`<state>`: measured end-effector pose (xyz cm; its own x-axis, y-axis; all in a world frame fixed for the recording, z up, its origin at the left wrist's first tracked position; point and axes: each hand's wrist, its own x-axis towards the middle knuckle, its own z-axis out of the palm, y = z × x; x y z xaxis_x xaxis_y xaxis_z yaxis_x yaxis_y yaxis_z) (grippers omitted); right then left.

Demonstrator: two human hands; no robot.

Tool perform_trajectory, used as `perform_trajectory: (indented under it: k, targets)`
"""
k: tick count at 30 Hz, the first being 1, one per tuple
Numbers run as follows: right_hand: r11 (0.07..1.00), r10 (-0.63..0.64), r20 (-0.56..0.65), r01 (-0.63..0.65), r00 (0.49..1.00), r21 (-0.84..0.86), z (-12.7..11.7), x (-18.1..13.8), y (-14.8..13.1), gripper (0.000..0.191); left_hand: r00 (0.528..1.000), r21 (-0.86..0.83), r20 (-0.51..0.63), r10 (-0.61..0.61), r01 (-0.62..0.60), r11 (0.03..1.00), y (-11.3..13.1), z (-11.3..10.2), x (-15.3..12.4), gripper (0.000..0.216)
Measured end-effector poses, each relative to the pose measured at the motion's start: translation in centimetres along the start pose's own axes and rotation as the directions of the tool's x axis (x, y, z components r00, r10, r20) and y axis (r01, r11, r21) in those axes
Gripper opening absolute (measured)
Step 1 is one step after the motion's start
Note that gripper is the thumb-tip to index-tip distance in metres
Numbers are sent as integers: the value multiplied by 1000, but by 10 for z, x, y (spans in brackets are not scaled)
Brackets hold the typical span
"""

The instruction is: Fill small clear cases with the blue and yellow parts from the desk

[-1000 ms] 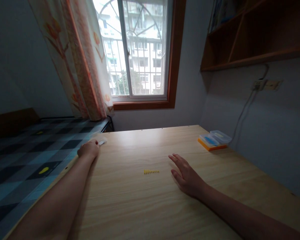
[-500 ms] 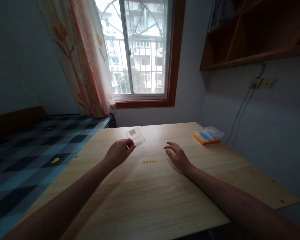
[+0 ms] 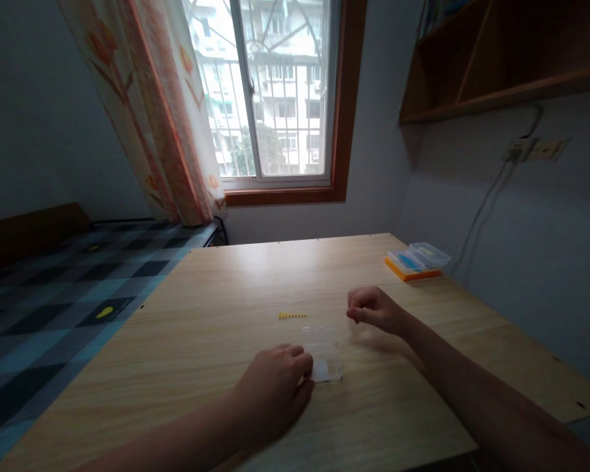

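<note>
My left hand [image 3: 278,387] grips the left side of a clear plastic box [image 3: 332,364] low over the near middle of the table. The box looks unfolded, with its see-through lid [image 3: 318,333] toward the far side. Whether it rests on the wood I cannot tell. Just beyond it lies a short row of small yellow pieces [image 3: 292,316], taller at the left end. To the right of that row, my right hand [image 3: 376,309] is closed with curled fingers, and nothing shows in them.
An orange-based case [image 3: 417,272] with a raised clear lid and blue contents stands at the table's far right. The wooden table [image 3: 201,314] borders a bed [image 3: 78,288] with a checked cover on the left. A wall shelf [image 3: 501,98] overhangs the right side.
My left hand has brought the clear box from the far left of the yellow row to its near right side. My right hand has moved slightly right, and its spread fingers have curled shut.
</note>
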<state>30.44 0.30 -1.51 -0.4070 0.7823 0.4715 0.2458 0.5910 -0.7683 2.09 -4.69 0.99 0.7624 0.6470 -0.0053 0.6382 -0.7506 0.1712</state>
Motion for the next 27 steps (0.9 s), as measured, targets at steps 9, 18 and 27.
perform_trajectory:
  k: [9,18,27]
  targets:
    - [998,31,340,-50,940,46,-7,-4,-25,26,922,33,-307,237,-239,970,-31,-37,-15,30]
    - [963,229,416,-142,880,-230,6,-8,-30,27,936,44,-223,-273,289,956,-111,-20,42,24]
    - [895,353,363,-198,863,-400,18,-9,-33,38,948,-64,-233,-218,208,976,-110,1,38,23]
